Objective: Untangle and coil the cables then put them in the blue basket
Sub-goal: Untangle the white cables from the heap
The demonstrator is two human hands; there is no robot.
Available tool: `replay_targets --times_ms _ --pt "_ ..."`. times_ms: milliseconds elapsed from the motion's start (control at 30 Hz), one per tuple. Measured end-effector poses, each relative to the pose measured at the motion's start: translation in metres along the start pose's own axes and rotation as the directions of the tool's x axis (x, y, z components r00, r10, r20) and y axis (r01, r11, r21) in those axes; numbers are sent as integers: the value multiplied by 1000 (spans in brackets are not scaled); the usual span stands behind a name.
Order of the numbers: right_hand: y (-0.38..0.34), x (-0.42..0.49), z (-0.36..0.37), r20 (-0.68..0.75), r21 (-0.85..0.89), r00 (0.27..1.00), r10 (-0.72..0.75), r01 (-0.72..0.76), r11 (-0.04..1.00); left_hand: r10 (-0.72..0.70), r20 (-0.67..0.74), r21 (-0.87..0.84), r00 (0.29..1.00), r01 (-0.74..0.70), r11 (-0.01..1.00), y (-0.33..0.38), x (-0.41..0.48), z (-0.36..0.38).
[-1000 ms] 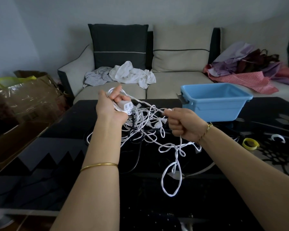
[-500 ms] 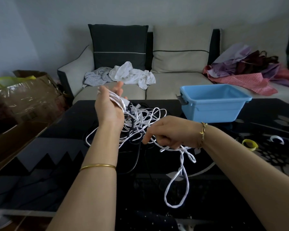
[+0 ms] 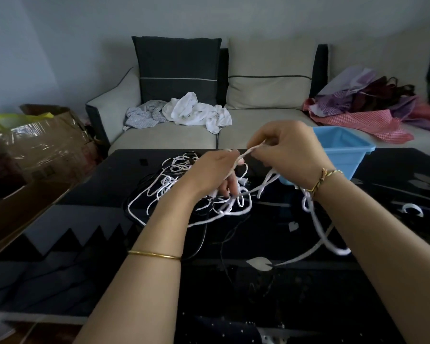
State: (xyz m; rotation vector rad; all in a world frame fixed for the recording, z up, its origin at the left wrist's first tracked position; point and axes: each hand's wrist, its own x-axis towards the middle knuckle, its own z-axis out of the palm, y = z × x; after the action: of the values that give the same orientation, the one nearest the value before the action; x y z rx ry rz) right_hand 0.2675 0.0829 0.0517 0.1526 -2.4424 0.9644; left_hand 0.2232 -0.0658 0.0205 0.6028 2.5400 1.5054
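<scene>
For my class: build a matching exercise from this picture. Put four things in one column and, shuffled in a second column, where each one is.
Things
1. white cable
2. blue basket
3. white cloth
4. cardboard box

Places
A. left of the table
B. on the sofa seat
C. held between the left hand and the right hand
D. on the table, behind the right hand

Pairs: 1-C, 2-D, 3-B, 4-A
</scene>
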Motion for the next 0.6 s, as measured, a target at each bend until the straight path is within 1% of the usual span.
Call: replay_targets --times_ms 33,67,133,167,233,267,333,400,467,533,600 --pt "5 2 -1 -42 -2 999 -1 1 1000 -61 78 -65 995 66 996 4 -2 0" --pt "10 4 -1 -71 -1 997 4 -5 1000 -85 158 -122 984 104 987 7 -4 -1" --pt "22 6 1 -93 19 995 31 -30 999 -56 280 -197 958 114 974 12 -8 -3" --pt "27 7 2 -100 26 994 48 -46 999 -39 301 -201 953 103 974 14 -10 -5" --pt "37 8 7 -116 12 990 76 -75 997 -41 282 -184 959 95 978 16 -13 -6" --pt "43 8 9 -112 -9 991 80 -81 997 -60 266 -194 962 114 974 15 -12 -6" --pt "51 7 12 -63 -73 994 91 -95 993 -73 239 -267 968 138 954 12 -10 -9" --pt "60 7 16 -6 -125 992 124 -124 984 -48 221 -381 974 132 915 8 -7 -14" --pt "67 6 20 15 -94 988 151 -149 984 -25 199 -520 980 127 845 5 -4 -21" --pt "69 5 23 35 39 987 155 -157 987 -44 160 -665 986 140 734 4 -2 -25" --pt "71 4 27 107 130 980 170 -183 975 -79 123 -779 989 145 610 4 0 -27"
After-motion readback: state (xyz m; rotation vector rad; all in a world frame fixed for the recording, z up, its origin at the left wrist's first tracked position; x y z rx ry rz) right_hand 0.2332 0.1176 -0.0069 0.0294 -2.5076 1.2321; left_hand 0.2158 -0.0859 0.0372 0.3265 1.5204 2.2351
